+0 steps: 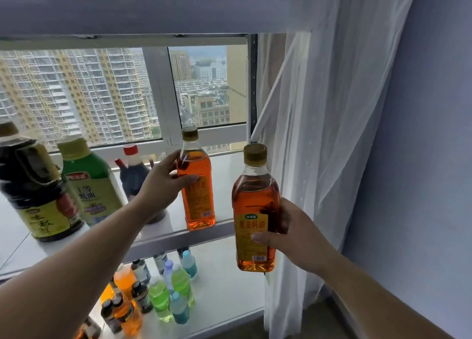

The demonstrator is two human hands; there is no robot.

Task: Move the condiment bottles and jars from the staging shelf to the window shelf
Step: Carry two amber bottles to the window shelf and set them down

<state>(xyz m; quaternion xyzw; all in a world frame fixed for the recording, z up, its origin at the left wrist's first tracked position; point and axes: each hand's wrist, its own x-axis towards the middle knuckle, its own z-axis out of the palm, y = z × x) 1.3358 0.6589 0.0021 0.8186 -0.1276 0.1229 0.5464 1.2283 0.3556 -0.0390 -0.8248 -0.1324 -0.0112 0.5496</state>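
Two gold-capped amber bottles [201, 201] [252, 201]: left hand [163, 183] grips one, right hand [288, 231] another.

Right bottle [252, 206]: yellow label bearing four red characters in one row, 葱姜料酒. Above them sits a small green brand badge, too small to read. Near the label's foot is a white barcode sticker, digits illegible.

Left bottle [198, 198]: a like yellow label, partly covered. Only the last two red characters, 料酒, are legible at its right edge. A barcode sticker sits low on it.

Green bottle [89, 183]: red brand badge with dark characters below, both blurred.

Dark jug [38, 185]: yellow label with large black brush characters, blurred beyond reading.
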